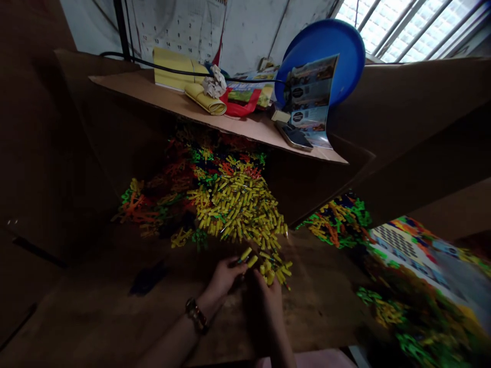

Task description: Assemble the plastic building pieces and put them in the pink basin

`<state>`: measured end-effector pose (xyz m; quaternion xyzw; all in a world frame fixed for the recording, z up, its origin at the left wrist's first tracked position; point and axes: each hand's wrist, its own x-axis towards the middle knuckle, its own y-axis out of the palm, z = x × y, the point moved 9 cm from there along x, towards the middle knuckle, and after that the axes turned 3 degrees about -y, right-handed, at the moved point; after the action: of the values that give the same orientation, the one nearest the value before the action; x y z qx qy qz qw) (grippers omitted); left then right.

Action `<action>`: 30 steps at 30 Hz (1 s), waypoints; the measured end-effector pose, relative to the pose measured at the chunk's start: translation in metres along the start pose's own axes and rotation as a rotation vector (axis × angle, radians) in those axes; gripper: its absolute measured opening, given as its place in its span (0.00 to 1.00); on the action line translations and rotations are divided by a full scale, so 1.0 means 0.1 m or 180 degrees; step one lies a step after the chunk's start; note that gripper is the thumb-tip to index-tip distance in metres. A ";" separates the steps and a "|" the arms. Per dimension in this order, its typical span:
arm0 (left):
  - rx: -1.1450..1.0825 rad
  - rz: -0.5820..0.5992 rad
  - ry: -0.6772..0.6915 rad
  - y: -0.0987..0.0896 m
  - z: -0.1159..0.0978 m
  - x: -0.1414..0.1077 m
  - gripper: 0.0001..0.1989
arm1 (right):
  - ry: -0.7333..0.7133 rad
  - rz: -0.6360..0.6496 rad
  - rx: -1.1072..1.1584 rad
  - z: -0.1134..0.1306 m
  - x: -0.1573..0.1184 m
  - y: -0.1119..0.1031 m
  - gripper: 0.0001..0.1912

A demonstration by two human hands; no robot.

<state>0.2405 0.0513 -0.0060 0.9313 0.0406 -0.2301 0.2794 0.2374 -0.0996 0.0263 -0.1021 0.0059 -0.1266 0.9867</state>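
At the near edge of a large heap of small yellow cylindrical pieces [241, 207], both hands are close together over the wooden table [184, 317]. My left hand [229, 273], with a bracelet at the wrist, has its fingers closed on small yellow pieces [245, 254] with dark tips. Just to its right, my right hand [268, 287] touches a few loose yellow pieces [282, 271]; its fingertips are dim and partly hidden among them. Behind and left of the heap lie tangled orange, green and yellow plastic pieces [138, 207].
A cardboard shelf [153, 97] overhangs the heap, carrying yellow folded material [174, 69], a phone [294, 135] and a blue round lid [345, 66]. Colourful plastic pieces [337, 222] lie to the right, near a printed sheet [402, 250]. A dark patch [149, 277] is at left.
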 end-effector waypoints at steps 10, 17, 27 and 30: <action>0.0420 -0.0847 0.0764 -0.38 -0.34 -0.06 0.11 | 0.0221 -0.0668 -0.0905 -0.05 0.09 -0.13 0.14; 0.0070 -0.0859 0.0784 -0.38 -0.26 -0.04 0.14 | 0.0158 -0.0383 -0.0855 0.06 0.24 0.43 0.17; 0.0156 -0.0842 0.0901 -0.45 -0.36 -0.09 0.20 | 0.0120 0.0736 0.0533 0.23 0.25 0.91 0.20; 0.0584 -0.0757 0.0971 -0.43 -0.41 -0.07 0.16 | 0.0114 0.0591 0.0754 0.17 0.25 0.86 0.21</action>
<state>0.2418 0.1100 0.0058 0.9656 0.1709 -0.1205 0.1548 0.2834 -0.0208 0.0258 0.0182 0.0180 -0.0365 0.9990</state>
